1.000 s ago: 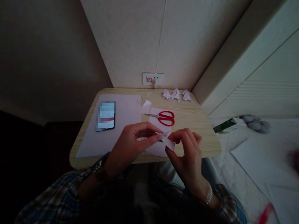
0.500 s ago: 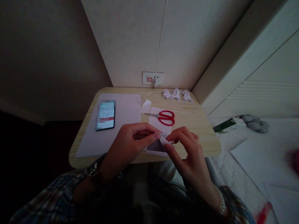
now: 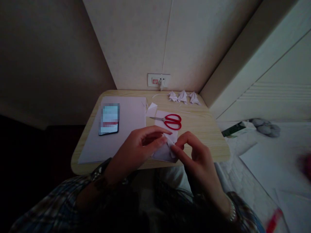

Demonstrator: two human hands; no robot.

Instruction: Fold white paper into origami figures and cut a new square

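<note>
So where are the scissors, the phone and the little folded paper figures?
scissors (image 3: 173, 121), head view, on the red handles.
phone (image 3: 109, 119), head view, middle of its screen.
folded paper figures (image 3: 183, 96), head view, on the middle one.

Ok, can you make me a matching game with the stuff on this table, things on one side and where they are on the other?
Things:
1. scissors
2. phone
3. folded shapes
4. small paper

Places:
A. at the table's back edge, near the socket
B. pinched between both hands
C. on the big white sheet, left side
D. mid-table, on a paper piece, red handles

Pairs: 1-D, 2-C, 3-A, 4-B
</note>
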